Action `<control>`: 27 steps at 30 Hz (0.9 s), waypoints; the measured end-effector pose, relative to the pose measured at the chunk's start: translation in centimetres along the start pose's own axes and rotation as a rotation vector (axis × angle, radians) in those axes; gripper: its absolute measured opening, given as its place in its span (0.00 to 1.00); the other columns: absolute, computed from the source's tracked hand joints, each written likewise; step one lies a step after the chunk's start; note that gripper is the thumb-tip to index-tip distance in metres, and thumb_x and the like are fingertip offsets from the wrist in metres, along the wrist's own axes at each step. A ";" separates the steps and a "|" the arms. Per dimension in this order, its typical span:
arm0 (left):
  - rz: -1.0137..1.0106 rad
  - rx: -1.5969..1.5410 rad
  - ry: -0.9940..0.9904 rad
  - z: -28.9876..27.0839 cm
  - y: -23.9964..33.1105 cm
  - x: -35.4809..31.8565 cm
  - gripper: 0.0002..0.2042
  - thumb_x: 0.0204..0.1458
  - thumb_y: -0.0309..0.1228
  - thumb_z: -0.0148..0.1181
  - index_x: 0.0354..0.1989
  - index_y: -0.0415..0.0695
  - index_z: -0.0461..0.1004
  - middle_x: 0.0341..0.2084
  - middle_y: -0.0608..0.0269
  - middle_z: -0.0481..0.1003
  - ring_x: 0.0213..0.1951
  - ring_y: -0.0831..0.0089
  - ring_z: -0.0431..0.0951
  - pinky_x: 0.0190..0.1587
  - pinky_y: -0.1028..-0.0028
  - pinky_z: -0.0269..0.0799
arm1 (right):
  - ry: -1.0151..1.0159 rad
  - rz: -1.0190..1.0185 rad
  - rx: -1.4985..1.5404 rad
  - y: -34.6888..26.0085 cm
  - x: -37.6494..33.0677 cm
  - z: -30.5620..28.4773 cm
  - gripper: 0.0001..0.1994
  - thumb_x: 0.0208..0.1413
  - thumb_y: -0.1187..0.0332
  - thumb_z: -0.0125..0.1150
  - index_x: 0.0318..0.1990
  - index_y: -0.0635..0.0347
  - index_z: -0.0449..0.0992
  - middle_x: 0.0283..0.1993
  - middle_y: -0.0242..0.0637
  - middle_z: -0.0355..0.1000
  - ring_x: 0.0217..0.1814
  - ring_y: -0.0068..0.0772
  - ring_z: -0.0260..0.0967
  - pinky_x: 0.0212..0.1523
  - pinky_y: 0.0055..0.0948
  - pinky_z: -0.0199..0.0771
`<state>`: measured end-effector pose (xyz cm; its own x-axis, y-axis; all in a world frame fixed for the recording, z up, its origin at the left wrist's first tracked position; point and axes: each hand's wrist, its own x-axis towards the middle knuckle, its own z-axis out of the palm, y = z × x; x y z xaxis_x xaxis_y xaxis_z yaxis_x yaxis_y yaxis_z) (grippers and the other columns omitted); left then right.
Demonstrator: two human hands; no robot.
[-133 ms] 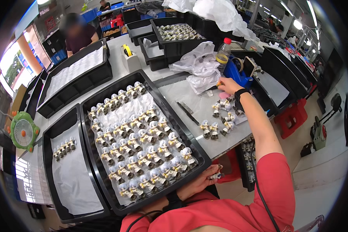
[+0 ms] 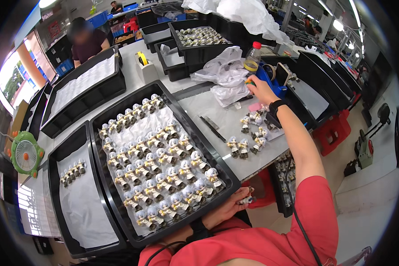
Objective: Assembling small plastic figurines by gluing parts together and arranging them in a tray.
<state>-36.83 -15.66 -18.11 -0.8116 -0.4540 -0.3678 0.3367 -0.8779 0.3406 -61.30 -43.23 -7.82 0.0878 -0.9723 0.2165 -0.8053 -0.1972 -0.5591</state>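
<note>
Bright, even factory light, strong fisheye bend.
Ceiling strip lights point(image 2: 346, 17) glare upper right; a window point(image 2: 13, 77) blows out left; black rim vignette, soft shadows, edges slightly blurred.

**Trays of figurines crowd a factory workbench**

A long pale grey workbench point(image 2: 217, 117) carries a large black tray point(image 2: 208, 153) lined with white paper and filled with rows of small white-and-tan figurines point(image 2: 157, 166). Beside it sits a second black tray point(image 2: 53, 186) holding a short row of figurines. A loose group of figurines point(image 2: 248, 135) stands on the bare bench near crumpled white plastic bags point(image 2: 226, 73), a white tape dispenser point(image 2: 145, 66) and more black trays point(image 2: 82, 95).
</note>
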 end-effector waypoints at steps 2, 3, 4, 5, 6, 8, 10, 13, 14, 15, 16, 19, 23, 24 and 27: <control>-0.005 0.005 0.007 0.1 0.0 0.0 0.12 0.53 0.38 0.55 0.41 0.44 0.72 0.30 0.73 0.72 0.32 0.84 0.71 0.35 0.80 0.70 | 0.006 -0.048 0.342 -3.1 -1.9 -1.4 0.10 0.56 0.67 0.50 0.42 0.61 0.64 0.25 0.34 0.69 0.23 0.23 0.66 0.24 0.23 0.65; -0.008 0.011 0.011 0.2 0.1 0.0 0.12 0.53 0.38 0.55 0.41 0.44 0.72 0.30 0.73 0.72 0.32 0.84 0.71 0.35 0.80 0.70 | 0.013 -0.035 0.335 -4.6 -3.6 -2.6 0.10 0.56 0.67 0.50 0.42 0.61 0.64 0.25 0.34 0.69 0.23 0.23 0.66 0.24 0.23 0.65; -0.009 0.009 -0.019 0.4 0.2 -0.1 0.12 0.53 0.38 0.55 0.42 0.45 0.72 0.30 0.74 0.72 0.33 0.84 0.72 0.35 0.80 0.70 | -0.017 -0.039 0.394 -6.2 -5.6 -3.7 0.10 0.57 0.66 0.49 0.42 0.61 0.65 0.24 0.31 0.67 0.23 0.18 0.64 0.24 0.21 0.63; -0.023 0.006 -0.022 0.4 0.3 -0.5 0.12 0.53 0.38 0.55 0.42 0.45 0.72 0.30 0.74 0.72 0.33 0.84 0.72 0.35 0.80 0.70 | -0.052 -0.046 0.457 -7.7 -7.7 -4.6 0.10 0.58 0.66 0.48 0.43 0.61 0.65 0.23 0.28 0.66 0.23 0.14 0.62 0.23 0.18 0.62; 0.000 0.008 -0.025 0.4 0.3 -0.6 0.12 0.53 0.38 0.55 0.42 0.45 0.72 0.31 0.74 0.72 0.33 0.83 0.72 0.35 0.79 0.70 | 0.003 -0.059 0.431 -8.3 -9.9 -5.8 0.10 0.58 0.66 0.47 0.44 0.61 0.65 0.23 0.27 0.64 0.24 0.14 0.61 0.24 0.17 0.61; 0.024 -0.004 -0.017 0.3 0.0 -0.5 0.12 0.53 0.37 0.55 0.42 0.45 0.72 0.34 0.74 0.73 0.33 0.82 0.72 0.35 0.79 0.70 | 0.111 -0.046 0.494 -8.5 -14.3 -8.3 0.10 0.59 0.67 0.46 0.46 0.59 0.64 0.25 0.26 0.62 0.24 0.13 0.57 0.25 0.14 0.59; 0.025 -0.004 0.023 0.5 0.0 -0.8 0.12 0.53 0.36 0.54 0.43 0.45 0.71 0.35 0.73 0.73 0.34 0.82 0.73 0.34 0.78 0.71 | 0.250 -0.043 0.515 -7.7 -17.3 -10.0 0.09 0.60 0.65 0.44 0.43 0.59 0.65 0.25 0.25 0.61 0.23 0.12 0.56 0.24 0.12 0.55; -0.022 -0.002 0.016 0.6 -0.4 -0.7 0.11 0.54 0.34 0.53 0.43 0.44 0.71 0.34 0.72 0.73 0.34 0.81 0.73 0.34 0.78 0.72 | 0.307 0.201 0.397 -3.3 -20.9 -13.6 0.14 0.60 0.58 0.42 0.34 0.59 0.69 0.19 0.25 0.60 0.21 0.14 0.57 0.24 0.13 0.55; -0.045 0.001 -0.037 0.8 -0.5 -0.6 0.11 0.54 0.34 0.53 0.43 0.44 0.71 0.33 0.72 0.73 0.34 0.82 0.73 0.34 0.78 0.72 | 0.298 0.395 0.306 -1.9 -21.9 -14.4 0.20 0.60 0.53 0.41 0.28 0.60 0.71 0.15 0.26 0.60 0.20 0.16 0.59 0.24 0.15 0.56; -0.054 -0.001 -0.077 0.9 -0.6 -0.6 0.11 0.54 0.34 0.53 0.43 0.44 0.71 0.33 0.72 0.73 0.33 0.82 0.73 0.33 0.79 0.72 | 0.300 0.399 0.305 -1.1 -22.3 -14.3 0.20 0.60 0.53 0.41 0.28 0.60 0.71 0.15 0.26 0.60 0.20 0.16 0.59 0.24 0.15 0.56; -0.059 0.003 -0.101 0.9 -0.7 -0.7 0.11 0.54 0.34 0.54 0.42 0.44 0.71 0.32 0.72 0.73 0.33 0.82 0.73 0.33 0.79 0.72 | 0.333 0.461 0.091 -0.5 -22.5 -14.1 0.25 0.58 0.48 0.39 0.21 0.60 0.70 0.13 0.29 0.59 0.19 0.21 0.60 0.24 0.19 0.58; -0.048 0.020 -0.113 1.1 -1.0 -0.7 0.11 0.54 0.34 0.53 0.42 0.44 0.71 0.32 0.72 0.73 0.32 0.82 0.73 0.33 0.79 0.72 | 0.393 0.490 -0.148 2.1 -22.9 -13.4 0.32 0.57 0.44 0.37 0.13 0.62 0.68 0.10 0.32 0.59 0.16 0.24 0.60 0.22 0.23 0.58; -0.048 0.007 -0.106 1.1 -1.0 -0.9 0.11 0.54 0.34 0.54 0.42 0.43 0.71 0.32 0.71 0.72 0.32 0.82 0.73 0.33 0.79 0.72 | 0.373 0.457 -0.204 3.3 -21.7 -12.3 0.32 0.55 0.44 0.34 0.13 0.62 0.69 0.13 0.42 0.64 0.22 0.45 0.66 0.29 0.37 0.63; -0.038 0.011 -0.087 1.1 -1.0 -1.0 0.11 0.53 0.34 0.54 0.42 0.43 0.71 0.32 0.71 0.72 0.32 0.81 0.73 0.33 0.80 0.73 | 0.331 0.451 -0.230 3.5 -21.3 -12.4 0.31 0.55 0.46 0.33 0.13 0.63 0.70 0.14 0.44 0.66 0.23 0.47 0.67 0.31 0.38 0.63; -0.023 0.011 -0.071 1.1 -0.9 -1.3 0.11 0.53 0.34 0.54 0.42 0.42 0.71 0.31 0.71 0.71 0.31 0.81 0.73 0.33 0.80 0.73 | 0.305 0.372 -0.318 5.4 -20.6 -12.7 0.31 0.55 0.48 0.32 0.13 0.63 0.70 0.15 0.46 0.67 0.24 0.50 0.68 0.33 0.40 0.64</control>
<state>-36.63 -14.16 -16.96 -0.8508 -0.4218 -0.3134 0.3132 -0.8859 0.3422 -74.85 -22.71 -5.13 -0.3700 -0.8796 0.2990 -0.8907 0.2443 -0.3834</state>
